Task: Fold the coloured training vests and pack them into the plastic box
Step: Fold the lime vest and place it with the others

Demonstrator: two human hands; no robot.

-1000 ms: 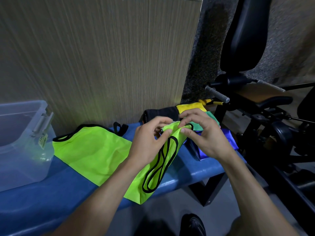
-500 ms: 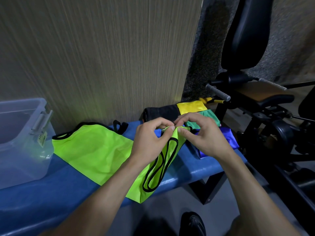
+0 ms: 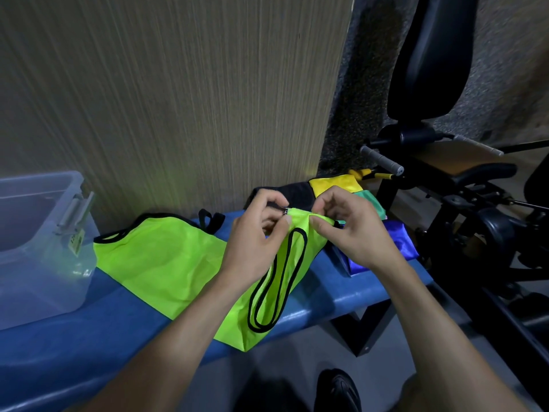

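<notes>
Lime-green training vest with black binding (image 3: 166, 263) lies spread on the blue padded bench (image 3: 341, 295), its long axis running from about 9 o'clock, near the clear plastic storage box (image 3: 44, 263), toward 3 o'clock, where both hands have lifted one end off the pad. The left hand (image 3: 255, 251) pinches the raised edge between thumb and curled fingers; the right hand (image 3: 353, 233) pinches the same edge just beside it, fingers curled, thumb underneath. Only a short bridge of fabric separates the two pinches, at roughly 12 o'clock from the wrists. Below them the black-edged armhole loop (image 3: 279, 281) hangs toward 6 o'clock, and a corner of the vest drapes over the front lip of the bench.

The bulk of the cloth lies at 9 o'clock from the grip, so a fold would likely carry the pinched end leftward over the flat body; the left hand is nearer that side and the box. Further unfolded vests, a pile of black, yellow, green and blue fabric (image 3: 350, 191), sit at 1 o'clock just behind the hands. The box appears to hold nothing yet, though its translucent wall makes this uncertain; the task looks early.
</notes>
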